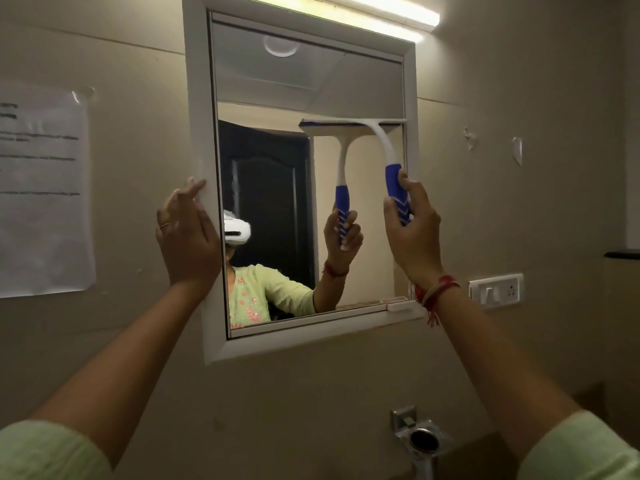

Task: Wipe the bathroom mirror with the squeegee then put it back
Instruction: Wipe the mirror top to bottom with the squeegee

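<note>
Pale green sleeves fill the bottom corners of the frame, with both forearms reaching up. At left of centre, the left hand rests on the white mirror frame, fingers straight. At right of centre, the right hand grips the blue handle of the squeegee. Its blade lies level against the mirror, in the glass's upper right and close to the right edge. To wipe well, I would press the blade evenly and draw it straight down, then overlap the next pass leftward. Farther off are a paper notice at left, a switch plate at right and a tube light on top.
</note>
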`<control>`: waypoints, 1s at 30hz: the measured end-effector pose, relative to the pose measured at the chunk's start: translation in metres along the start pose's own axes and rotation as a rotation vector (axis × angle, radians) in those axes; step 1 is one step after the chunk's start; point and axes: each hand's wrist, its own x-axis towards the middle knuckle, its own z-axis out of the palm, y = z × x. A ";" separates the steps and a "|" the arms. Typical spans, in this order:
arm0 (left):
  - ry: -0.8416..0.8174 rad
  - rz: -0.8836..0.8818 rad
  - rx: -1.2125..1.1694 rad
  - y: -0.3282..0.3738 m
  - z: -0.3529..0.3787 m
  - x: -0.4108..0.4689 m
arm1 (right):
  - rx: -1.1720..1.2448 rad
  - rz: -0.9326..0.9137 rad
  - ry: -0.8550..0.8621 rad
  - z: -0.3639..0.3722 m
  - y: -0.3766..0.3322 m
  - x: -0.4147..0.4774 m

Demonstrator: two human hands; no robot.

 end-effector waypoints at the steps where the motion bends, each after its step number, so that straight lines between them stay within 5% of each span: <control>1: 0.001 0.003 0.000 0.000 0.000 0.000 | 0.000 0.001 0.006 0.000 -0.003 0.006; 30: 0.009 0.006 0.004 -0.001 0.001 0.000 | -0.025 0.084 -0.065 -0.021 0.004 -0.083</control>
